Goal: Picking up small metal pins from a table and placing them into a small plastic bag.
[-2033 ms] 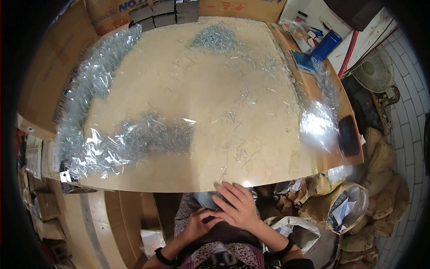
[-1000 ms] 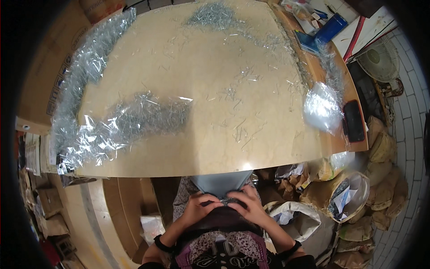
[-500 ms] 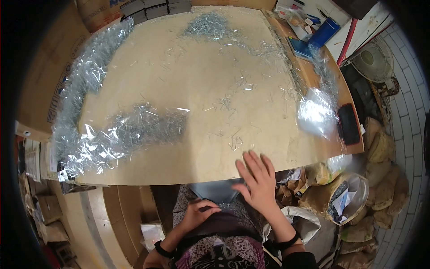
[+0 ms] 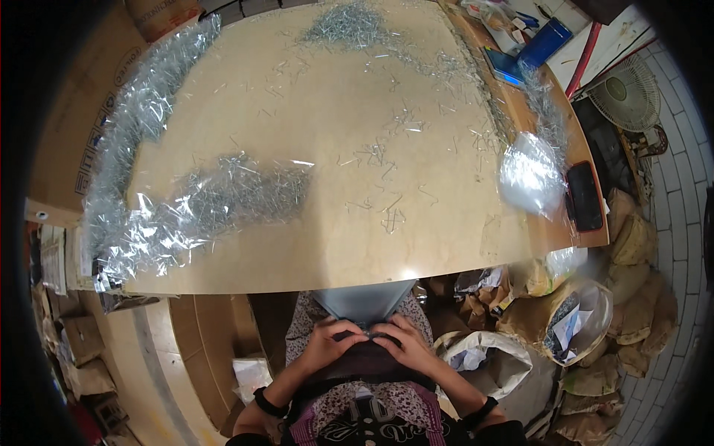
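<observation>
My left hand (image 4: 332,346) and my right hand (image 4: 405,344) meet in front of my lap, just below the table's near edge. Both have fingers and thumbs pinched together, close to touching. Whatever lies between the fingertips is small, dark and partly hidden; I cannot make out its kind. Just beyond the fingers sits a grey tray or bin (image 4: 364,303), partly under the tabletop. On the tabletop (image 4: 416,253), thin bent metal wire pieces (image 4: 393,215) lie scattered, with a denser pile (image 4: 249,192) to the left and another heap (image 4: 346,26) at the far side.
Clear plastic packs of wire pieces (image 4: 152,104) line the left edge. A shiny clear bag (image 4: 529,175), a phone (image 4: 584,197) and a blue can (image 4: 545,43) are on the right. Open sacks (image 4: 483,360) stand at lower right, near a fan (image 4: 625,93). Cardboard boxes (image 4: 89,111) border the left.
My right hand has come down from above the table's near edge to my lap, beside the left hand. Its spread fingers have closed. The whole view has shifted slightly.
</observation>
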A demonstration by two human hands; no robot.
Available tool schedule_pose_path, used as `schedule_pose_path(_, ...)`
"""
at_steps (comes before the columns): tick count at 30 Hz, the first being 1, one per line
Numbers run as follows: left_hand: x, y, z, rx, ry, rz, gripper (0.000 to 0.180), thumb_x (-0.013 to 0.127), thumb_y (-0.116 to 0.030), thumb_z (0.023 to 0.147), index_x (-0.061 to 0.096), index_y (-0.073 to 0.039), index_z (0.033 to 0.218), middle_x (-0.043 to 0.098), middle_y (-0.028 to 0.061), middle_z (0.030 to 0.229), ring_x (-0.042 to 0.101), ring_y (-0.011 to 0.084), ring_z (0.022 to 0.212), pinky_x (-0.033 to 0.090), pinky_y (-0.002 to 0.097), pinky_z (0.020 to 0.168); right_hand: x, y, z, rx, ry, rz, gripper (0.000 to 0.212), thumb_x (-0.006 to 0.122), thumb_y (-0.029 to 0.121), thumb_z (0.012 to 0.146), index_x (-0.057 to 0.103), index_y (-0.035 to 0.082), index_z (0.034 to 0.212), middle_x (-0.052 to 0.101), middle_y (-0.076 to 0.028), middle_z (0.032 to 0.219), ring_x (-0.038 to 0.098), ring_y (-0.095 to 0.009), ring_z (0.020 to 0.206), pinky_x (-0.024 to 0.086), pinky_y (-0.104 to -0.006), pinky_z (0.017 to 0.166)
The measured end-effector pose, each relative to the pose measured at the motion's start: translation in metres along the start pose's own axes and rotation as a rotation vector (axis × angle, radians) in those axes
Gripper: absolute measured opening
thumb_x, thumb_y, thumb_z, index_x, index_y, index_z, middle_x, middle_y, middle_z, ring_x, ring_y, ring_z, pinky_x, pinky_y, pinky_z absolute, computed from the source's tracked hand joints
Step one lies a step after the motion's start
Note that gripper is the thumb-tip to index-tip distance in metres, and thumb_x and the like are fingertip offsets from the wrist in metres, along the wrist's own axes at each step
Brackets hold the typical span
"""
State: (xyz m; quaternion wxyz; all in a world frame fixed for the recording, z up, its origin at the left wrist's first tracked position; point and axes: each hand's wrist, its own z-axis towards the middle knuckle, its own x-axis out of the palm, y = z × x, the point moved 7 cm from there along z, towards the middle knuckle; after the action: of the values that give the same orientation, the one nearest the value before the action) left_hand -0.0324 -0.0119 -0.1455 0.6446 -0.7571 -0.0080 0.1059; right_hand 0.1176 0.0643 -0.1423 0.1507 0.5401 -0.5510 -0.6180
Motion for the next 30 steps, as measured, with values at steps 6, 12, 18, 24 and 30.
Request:
schedule_pose_path(6, 0.009, 0.019, -0.017, -0.033, 0.234, -0.027, 0.007, 0.069, -0.008, 0.085, 0.067, -0.005, 0.092, 0.070, 0.0075, 0.096, 0.066, 0.0179, 0.092, 0.050, 0.0288, 0.081, 0.008, 0.000, -0.007, -0.106, 0.049, 0.072, 0.012, 0.066, 0.006, 0.084, 0.065, 0.006, 0.096, 0.062, -0.009, 0.095, 0.064, -0.028, 0.087, 0.051, -0.0347, 0.073)
schedule_pose_path(12, -0.039, -0.074, 0.019, -0.071, 0.027, -0.344, 0.016, 0.066, -0.008, 0.088, 0.063, -0.004, 0.103, 0.067, 0.0111, 0.109, 0.066, 0.0162, 0.099, 0.052, 0.0285, 0.079, -0.062, 0.060, 0.029, -0.125, -0.064, 0.352, 0.009, 0.066, 0.000, 0.084, 0.062, 0.001, 0.092, 0.066, -0.011, 0.088, 0.067, -0.024, 0.084, 0.051, -0.0309, 0.072)
schedule_pose_path(18, -0.070, -0.135, 0.066, 0.246, -0.079, 0.183, 0.024, 0.073, -0.001, 0.081, 0.060, -0.001, 0.101, 0.067, 0.0070, 0.099, 0.065, 0.0135, 0.088, 0.051, 0.0259, 0.069, -0.142, 0.112, 0.095, -0.309, -0.192, 0.078, 0.041, 0.068, 0.019, 0.087, 0.054, 0.005, 0.123, 0.056, -0.017, 0.127, 0.055, -0.031, 0.118, 0.045, -0.0389, 0.097)
schedule_pose_path(24, -0.120, -0.132, 0.110, 0.286, -0.647, 0.292, 0.028, 0.074, -0.003, 0.080, 0.059, -0.003, 0.104, 0.065, 0.0059, 0.093, 0.063, 0.0156, 0.083, 0.050, 0.0292, 0.073, -0.279, 0.018, 0.229, -0.024, -0.672, -0.656, 0.080, 0.048, 0.066, 0.087, 0.036, 0.011, 0.145, 0.023, -0.020, 0.154, 0.019, -0.033, 0.144, 0.004, -0.0608, 0.113)
schedule_pose_path(30, -0.133, -0.152, 0.107, 0.292, -0.870, 0.714, 0.028, 0.071, -0.006, 0.079, 0.061, -0.006, 0.105, 0.060, 0.0098, 0.106, 0.057, 0.0278, 0.096, 0.041, 0.0395, 0.090, -0.263, 0.022, 0.265, 0.028, -0.449, -0.760, 0.080, 0.044, 0.073, 0.083, 0.041, 0.021, 0.144, 0.029, -0.012, 0.153, 0.019, -0.030, 0.144, 0.003, -0.0646, 0.111)
